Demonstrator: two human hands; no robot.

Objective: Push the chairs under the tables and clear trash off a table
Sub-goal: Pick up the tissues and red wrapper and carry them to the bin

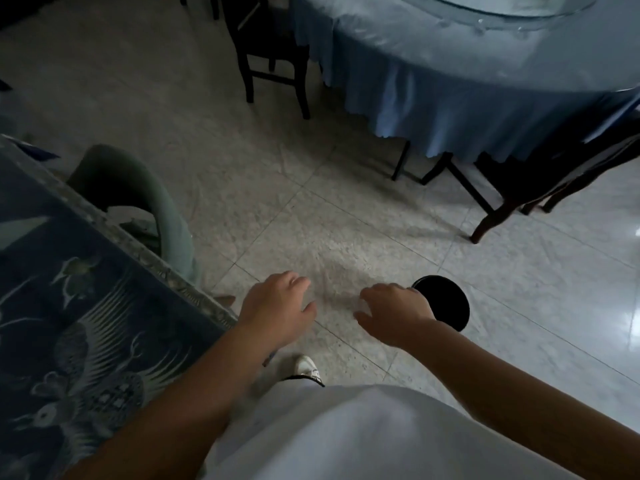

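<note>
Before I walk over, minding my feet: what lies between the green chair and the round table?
Only bare tiled floor between the green chair and round table, in the head view.

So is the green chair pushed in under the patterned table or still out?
Partly in: the green chair has its seat under the patterned table edge, backrest sticking out.

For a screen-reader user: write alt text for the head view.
Both hands, left and right, hang loosely open and empty above a tiled floor. A blue patterned table stands left with a green chair; a round blue-clothed table with dark wooden chairs lies ahead.
</note>
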